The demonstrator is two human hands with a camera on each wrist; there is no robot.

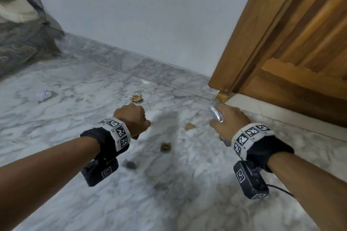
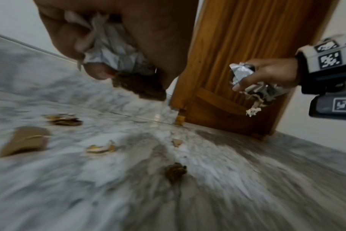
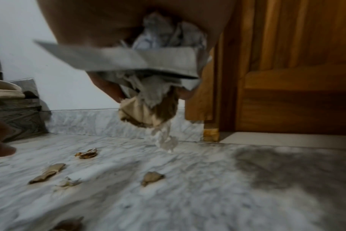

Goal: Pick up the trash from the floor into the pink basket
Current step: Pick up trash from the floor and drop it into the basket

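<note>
My left hand [image 1: 134, 118] is a fist above the marble floor [image 1: 75, 184] and grips crumpled white paper [image 2: 113, 51] with a brown wad [image 2: 140, 87] hanging below it. My right hand [image 1: 226, 123], near the door, holds a silver wrapper [image 1: 216, 114] together with grey paper [image 3: 128, 61] and dangling brown and white scraps [image 3: 148, 112]. On the floor lie a white paper ball [image 1: 43, 95], a crumpled brown piece [image 1: 137, 98], a small tan scrap [image 1: 190, 126] and a dark brown lump [image 1: 165, 146] between my hands. The pink basket is not in view.
A wooden door [image 1: 291, 43] stands at the right, its bottom corner close to my right hand. A marble skirting [image 1: 150, 69] runs along the white wall. Stacked stone slabs [image 1: 22, 43] sit in the far left corner. A dark smudge [image 1: 130, 165] marks the floor.
</note>
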